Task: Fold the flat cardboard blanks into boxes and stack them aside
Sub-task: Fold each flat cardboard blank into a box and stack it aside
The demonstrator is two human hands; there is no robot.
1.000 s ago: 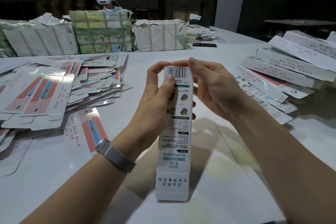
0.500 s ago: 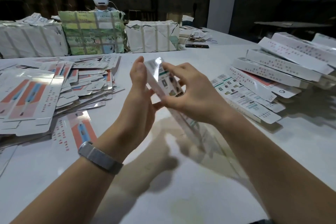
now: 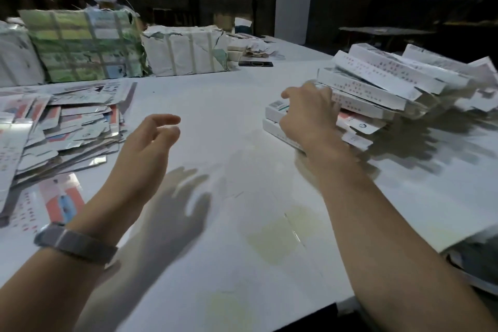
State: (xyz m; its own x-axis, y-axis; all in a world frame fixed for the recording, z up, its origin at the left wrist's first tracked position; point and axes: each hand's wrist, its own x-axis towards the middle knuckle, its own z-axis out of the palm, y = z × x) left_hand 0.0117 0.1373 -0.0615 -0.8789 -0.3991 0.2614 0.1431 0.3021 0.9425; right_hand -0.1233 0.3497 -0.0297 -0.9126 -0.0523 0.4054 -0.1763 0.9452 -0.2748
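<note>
Cardboard, folded: the finished box (image 3: 277, 108) sits at the near edge of the stack of folded boxes (image 3: 377, 89) at two o'clock, under the right hand (image 3: 310, 116), whose grip looks curled over it, though blur hides the fingers. The left hand (image 3: 147, 148) hangs released, holding nothing. The step is stacking aside. Half a second ago both hands held this box at centre. Next, I judge, reach to the flat blanks (image 3: 75, 121) at ten o'clock on the white surface (image 3: 229, 224).
</note>
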